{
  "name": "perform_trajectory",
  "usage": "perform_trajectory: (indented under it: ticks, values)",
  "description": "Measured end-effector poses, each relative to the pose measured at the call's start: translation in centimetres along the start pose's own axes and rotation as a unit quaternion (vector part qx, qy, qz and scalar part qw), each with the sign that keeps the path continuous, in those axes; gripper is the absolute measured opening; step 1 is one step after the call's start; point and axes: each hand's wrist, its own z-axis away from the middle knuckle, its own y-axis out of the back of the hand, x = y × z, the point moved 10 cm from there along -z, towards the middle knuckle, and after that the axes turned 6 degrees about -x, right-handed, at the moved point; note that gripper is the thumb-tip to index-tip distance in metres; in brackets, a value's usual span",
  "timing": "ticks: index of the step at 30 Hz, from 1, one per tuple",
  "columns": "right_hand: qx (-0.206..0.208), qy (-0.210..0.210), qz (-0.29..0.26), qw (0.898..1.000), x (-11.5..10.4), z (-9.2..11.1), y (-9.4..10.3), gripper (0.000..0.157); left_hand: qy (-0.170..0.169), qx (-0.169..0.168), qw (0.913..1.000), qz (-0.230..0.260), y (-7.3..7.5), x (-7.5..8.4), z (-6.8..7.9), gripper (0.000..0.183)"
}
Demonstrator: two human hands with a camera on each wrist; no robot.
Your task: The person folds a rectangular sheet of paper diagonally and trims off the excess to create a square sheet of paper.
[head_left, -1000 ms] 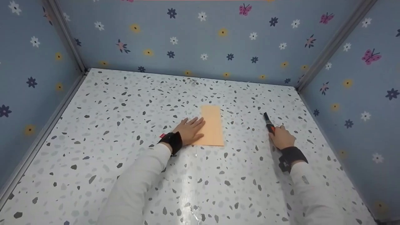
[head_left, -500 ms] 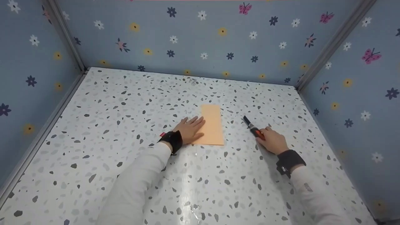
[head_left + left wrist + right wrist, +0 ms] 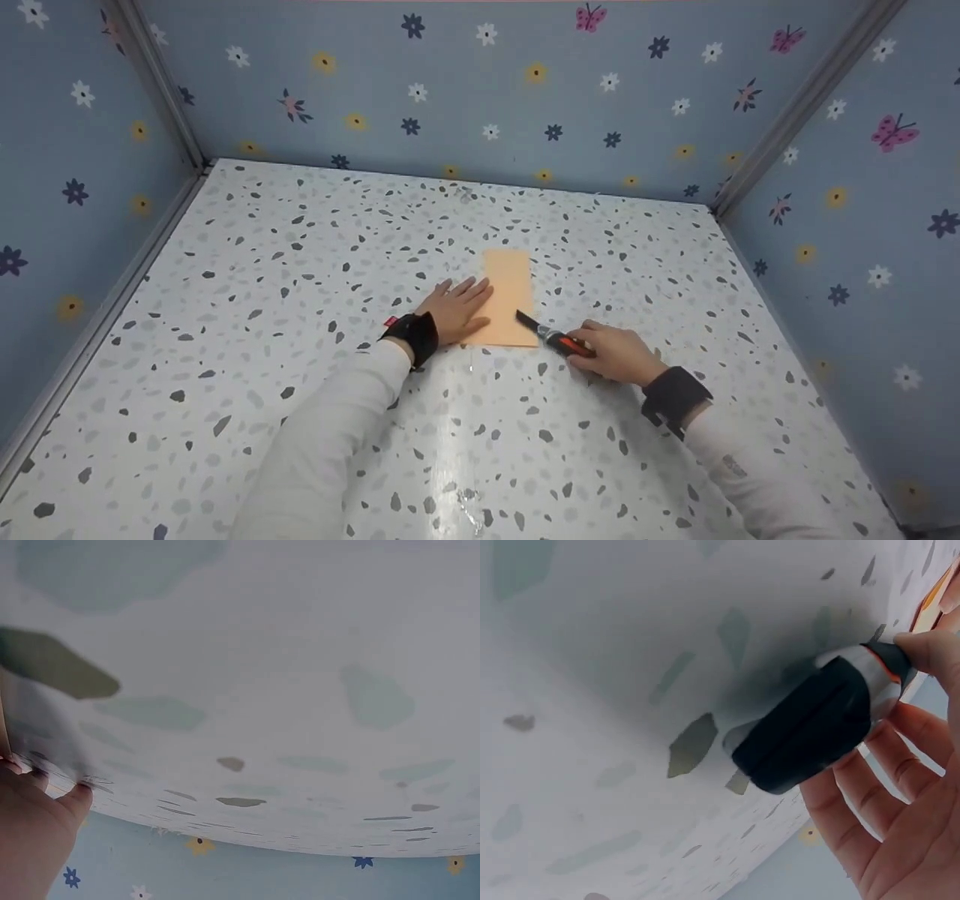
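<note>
A peach-orange sheet of paper [image 3: 510,289] lies flat on the terrazzo-patterned tabletop [image 3: 300,232], its long sides running away from the person, within easy reach of both arms. The left hand [image 3: 452,315] rests palm down over its left edge, fingers straight and spread, gripping nothing; laid like that, it most likely serves as a weight that stops the light sheet sliding, and it leaves the right-hand strip of paper uncovered. The right hand [image 3: 619,355] holds a black-and-orange utility knife [image 3: 567,344], thumb on one side of the handle and fingers curled round the other, as the right wrist view shows. That grip sits on the handle, behind the silver collar [image 3: 547,332], presumably so that the fingers stay off the dark blade [image 3: 527,321] and can steer it. The blade slants across the paper's right edge near the bottom, its tip over the sheet and pointing toward the left thumb, with a strip of bare paper between. Whether the tip touches the paper or hangs just above it, I cannot tell. Both wrists wear dark bands [image 3: 675,397], set well back from the fingers, which probably leaves the hands free to work.
</note>
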Motion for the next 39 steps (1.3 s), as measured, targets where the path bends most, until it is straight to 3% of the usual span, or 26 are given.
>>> perform_trajectory:
  ticks: [8,13,30,39]
  values:
    - [0.003,0.086,0.015,0.996,-4.3,0.4,-0.1,0.034,-0.007,0.014,0.9999,0.0,-0.2,-0.2,-0.1,0.067]
    - [-0.003,0.113,0.021,0.993,-5.9,0.5,-0.4,0.037,-0.012,0.018,0.9997,0.008,-0.1,-0.2,-0.1,0.067]
    - [-0.004,0.1,0.026,0.995,-6.5,0.4,-0.5,0.029,-0.009,0.018,0.9998,-0.005,-0.3,-0.4,-0.2,0.068]
    - [0.001,0.083,0.028,0.996,-5.9,0.6,-0.7,0.028,-0.007,0.009,0.9998,0.014,0.9,0.7,1.0,0.071]
